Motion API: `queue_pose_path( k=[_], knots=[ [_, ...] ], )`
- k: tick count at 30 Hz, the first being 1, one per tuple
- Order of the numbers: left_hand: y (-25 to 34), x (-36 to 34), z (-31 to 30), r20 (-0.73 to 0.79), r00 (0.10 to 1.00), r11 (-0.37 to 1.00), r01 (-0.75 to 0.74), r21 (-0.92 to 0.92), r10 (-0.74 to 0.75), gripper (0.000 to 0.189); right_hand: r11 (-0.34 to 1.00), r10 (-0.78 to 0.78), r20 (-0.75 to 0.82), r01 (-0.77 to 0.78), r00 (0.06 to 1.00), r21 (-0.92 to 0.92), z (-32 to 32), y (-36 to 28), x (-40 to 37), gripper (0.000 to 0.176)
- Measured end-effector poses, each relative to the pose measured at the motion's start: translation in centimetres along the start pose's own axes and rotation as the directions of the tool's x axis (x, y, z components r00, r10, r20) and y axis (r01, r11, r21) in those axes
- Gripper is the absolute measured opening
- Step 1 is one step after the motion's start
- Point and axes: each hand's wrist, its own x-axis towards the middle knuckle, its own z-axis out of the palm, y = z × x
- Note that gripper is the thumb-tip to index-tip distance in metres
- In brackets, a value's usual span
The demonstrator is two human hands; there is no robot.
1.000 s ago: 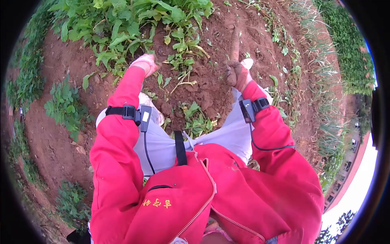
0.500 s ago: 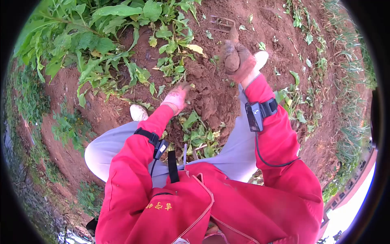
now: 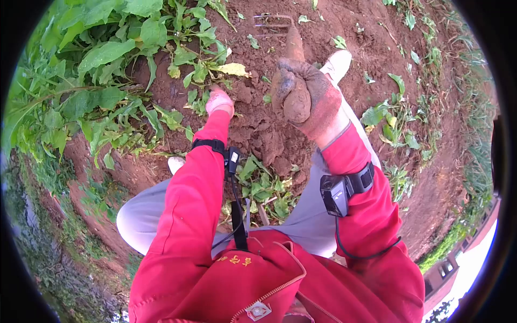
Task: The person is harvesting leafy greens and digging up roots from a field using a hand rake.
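Observation:
My right hand (image 3: 307, 97), in a soil-caked glove, is wrapped round the handle of a small hand rake (image 3: 293, 40). The rake's thin metal tines point left over the brown soil (image 3: 269, 126). My left hand (image 3: 219, 101), in a pinkish glove, reaches in at the edge of the leafy green plants (image 3: 107, 56), by their lower stems and a yellowed leaf (image 3: 232, 69). Its fingers are hidden by the hand itself and the leaves.
Pulled or wilted greens (image 3: 264, 185) lie on the soil between my legs. My light shoe (image 3: 337, 64) stands just beyond my right hand. Scattered weeds (image 3: 388, 116) grow at the right, with taller grass-like plants (image 3: 466, 145) farther out.
My left hand has moved forward and left, from the bare soil to the plants. My right hand has come slightly left and nearer the camera, still gripping the hand rake.

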Motion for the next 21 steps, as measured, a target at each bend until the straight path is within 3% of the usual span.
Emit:
queue_pose_path(
  k=[2, 3, 6, 8, 11, 12, 14, 16, 19, 20, 21],
  knots=[
    [-0.5, 2.1, 0.6, 0.119, 0.992, 0.998, 0.045, 0.033, -0.049, 0.051, 1.0, -0.031, -0.001, 0.031, 1.0, -0.007, 0.2, 0.3, -0.1, 0.008],
    [-0.4, 0.4, -0.7, 0.055, 0.998, 0.999, 0.007, 0.034, -0.009, 0.037, 0.998, -0.052, 0.0, 0.052, 0.999, -0.018, 0.3, 0.6, -0.1, 0.008],
    [-2.4, -0.7, -0.3, 0.136, 0.988, 0.99, -0.088, 0.107, 0.073, 0.038, 0.998, -0.051, 0.017, 0.052, 0.999, -0.042, 0.1, 0.8, 0.7, 0.008],
    [-4.1, -1.9, 0.7, 0.21, 0.975, 0.997, -0.074, 0.008, 0.071, 0.034, 1.0, -0.006, 0.047, 0.006, 0.999, -0.01, -0.2, 0.6, 1.4, 0.008],
    [-7.9, -3.0, 3.4, 0.276, 0.905, 0.932, -0.356, 0.072, 0.324, 0.033, 0.997, 0.044, 0.104, -0.05, 0.994, 0.056, -0.7, 0.4, 2.1, 0.01],
    [-7.6, -6.3, 0.6, 0.287, 0.888, 0.926, -0.378, 0.013, 0.359, 0.034, 0.998, 0.041, 0.103, -0.046, 0.994, 0.051, -0.6, 0.4, 2.2, 0.01],
    [-8.4, -8.2, 0.4, 0.353, 0.871, 0.93, -0.367, 0.003, 0.342, 0.035, 0.998, 0.031, 0.098, -0.036, 0.995, 0.047, -0.6, 0.5, 2.4, 0.01],
    [-11.3, -6.5, 6.5, 0.45, 0.861, 0.945, -0.312, 0.094, 0.239, 0.034, 0.999, 0.035, 0.087, -0.037, 0.996, 0.024, -0.3, 0.6, 2.4, 0.011],
    [-13.9, -6.5, 5.4, 0.311, 0.771, 0.765, -0.62, 0.172, 0.555, 0.033, 0.999, 0.044, 0.095, -0.041, 0.994, -0.035, -0.2, 0.4, 2.9, 0.012],
    [-14.8, -6.5, 6.2, 0.289, 0.838, 0.883, -0.464, -0.072, 0.463, 0.035, 0.998, 0.045, 0.096, -0.04, 0.994, -0.053, -0.3, 0.3, 3.1, 0.012],
    [-15.8, -6.3, 7.1, 0.263, 0.893, 0.906, -0.276, -0.322, 0.365, 0.038, 0.997, 0.045, 0.098, -0.038, 0.994, -0.07, -0.5, 0.4, 3.2, 0.012]
  ],
)
